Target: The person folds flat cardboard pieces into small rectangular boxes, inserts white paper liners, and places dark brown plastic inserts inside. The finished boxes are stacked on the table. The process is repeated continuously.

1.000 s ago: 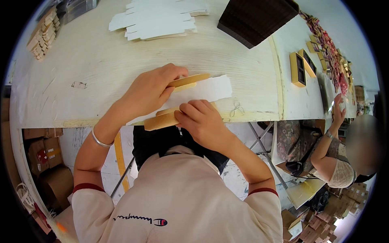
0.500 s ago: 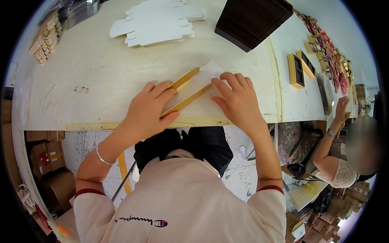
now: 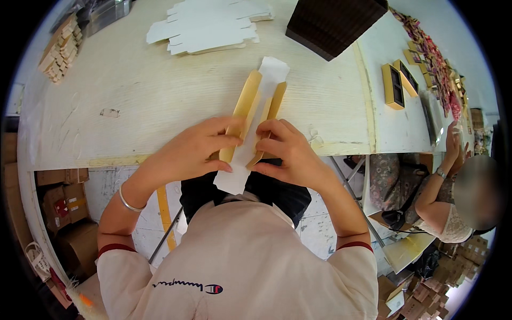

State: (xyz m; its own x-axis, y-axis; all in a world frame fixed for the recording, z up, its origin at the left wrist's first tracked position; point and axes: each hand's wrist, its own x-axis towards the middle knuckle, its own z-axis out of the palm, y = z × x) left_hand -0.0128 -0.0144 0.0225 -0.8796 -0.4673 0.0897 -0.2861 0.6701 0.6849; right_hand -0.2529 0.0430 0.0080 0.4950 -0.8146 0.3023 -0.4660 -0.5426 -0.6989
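Observation:
A half-folded cardboard box [image 3: 274, 69], white inside with gold side walls, lies lengthwise at the table's front edge, its near end flap hanging over my lap. Both long walls stand up, and the end flaps lie spread out. My left hand [image 3: 210, 143] grips the left gold wall near its close end, fingers inside and thumb by the near flap. Opposite it, my right hand [image 3: 282, 149] pinches the right gold wall, fingers curled over it. A stack of flat white box blanks [image 3: 210, 26] lies farther back on the table.
A tall stack of dark brown trays [image 3: 336, 24] stands at the back right. Two gold boxes with dark inserts [image 3: 393, 88] sit on the right table. Small pale wooden-looking pieces [image 3: 63, 52] are piled far left. A co-worker's hand [image 3: 453, 141] is at the right.
The box has turned to point away from me and come nearer, its end now past the table edge. My right hand has moved down and inward to grip its right wall.

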